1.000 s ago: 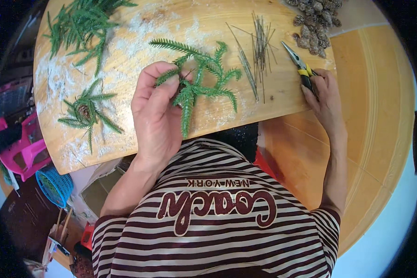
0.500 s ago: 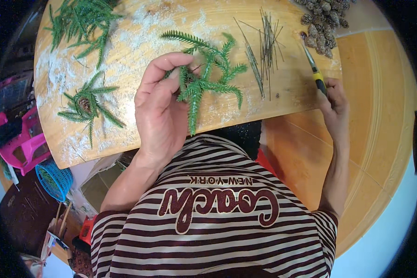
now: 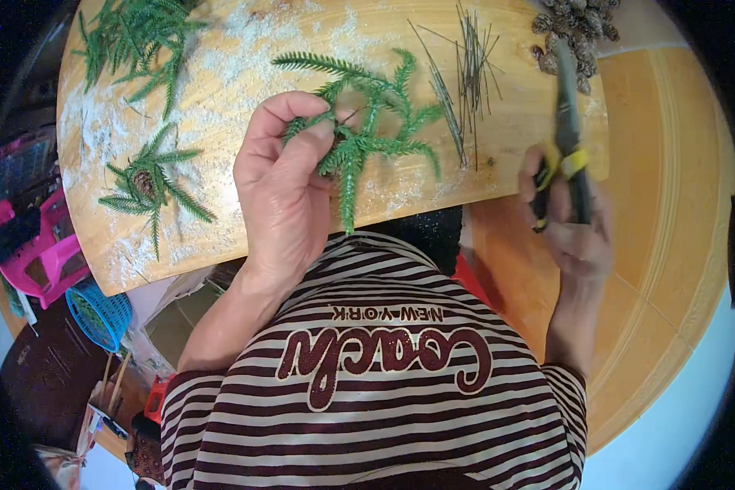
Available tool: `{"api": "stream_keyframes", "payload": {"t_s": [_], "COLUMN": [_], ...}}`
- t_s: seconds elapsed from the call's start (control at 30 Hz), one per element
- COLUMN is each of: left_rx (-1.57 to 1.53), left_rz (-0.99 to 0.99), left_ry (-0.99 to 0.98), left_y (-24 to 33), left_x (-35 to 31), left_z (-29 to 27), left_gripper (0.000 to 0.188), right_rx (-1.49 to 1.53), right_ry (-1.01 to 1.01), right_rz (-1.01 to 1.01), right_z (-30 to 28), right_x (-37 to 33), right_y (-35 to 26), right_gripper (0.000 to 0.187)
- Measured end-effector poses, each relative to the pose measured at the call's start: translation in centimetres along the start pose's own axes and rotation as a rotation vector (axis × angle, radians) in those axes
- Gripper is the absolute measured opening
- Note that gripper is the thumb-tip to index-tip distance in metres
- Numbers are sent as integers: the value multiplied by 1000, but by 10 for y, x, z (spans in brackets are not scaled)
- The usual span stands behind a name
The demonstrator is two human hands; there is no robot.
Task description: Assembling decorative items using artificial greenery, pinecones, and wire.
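Between the thumb and fingers of my left hand (image 3: 282, 175) is a green artificial pine sprig (image 3: 376, 145), its branches fanning out to the right over the table. My right hand (image 3: 576, 220), blurred by motion, grips long-nosed pliers (image 3: 570, 139) with yellow-and-black handles; their jaws point away from me at the table's right edge. Several thin dark wires (image 3: 472, 73) lie between the two hands. Left of my left hand rests another sprig (image 3: 163, 192) with a pine cone (image 3: 143, 181) at its centre.
White flakes are scattered over the wooden table (image 3: 220, 155). More green sprigs (image 3: 139, 41) are heaped at the far left, and brown pine cones (image 3: 580, 24) at the far right. Beyond the left edge are a pink plastic chair (image 3: 41, 253) and a blue basket (image 3: 102, 314).
My right hand has lifted the pliers off the table's right edge and drawn them slightly toward me, handles spreading. The sprig in my left hand has turned slightly.
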State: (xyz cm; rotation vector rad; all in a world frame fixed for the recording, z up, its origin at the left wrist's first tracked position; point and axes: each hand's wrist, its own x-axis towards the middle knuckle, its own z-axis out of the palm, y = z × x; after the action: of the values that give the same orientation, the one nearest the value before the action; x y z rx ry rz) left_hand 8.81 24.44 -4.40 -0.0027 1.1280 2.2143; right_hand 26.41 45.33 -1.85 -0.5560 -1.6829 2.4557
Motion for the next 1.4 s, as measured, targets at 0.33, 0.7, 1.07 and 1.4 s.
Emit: {"api": "stream_keyframes", "payload": {"t_s": [0.33, 0.7, 1.07, 1.4], "left_rx": [144, 128, 162, 113], "left_rz": [145, 123, 118, 80], "left_ry": [-14, -14, -15, -4], "left_y": [-9, -10, -15, -13], "left_x": [-3, -5, -2, -1], "left_z": [1, 1, -5, -4], "left_gripper": [19, 19, 16, 14], "right_rx": [-574, -707, -769, -804], "right_ry": [-274, -257, -256, -241], "right_rz": [-5, -13, -55, -94], "right_z": [35, 43, 46, 49], "right_x": [14, 21, 26, 27], "right_y": [7, 10, 15, 17], "right_gripper": [23, 19, 17, 16]}}
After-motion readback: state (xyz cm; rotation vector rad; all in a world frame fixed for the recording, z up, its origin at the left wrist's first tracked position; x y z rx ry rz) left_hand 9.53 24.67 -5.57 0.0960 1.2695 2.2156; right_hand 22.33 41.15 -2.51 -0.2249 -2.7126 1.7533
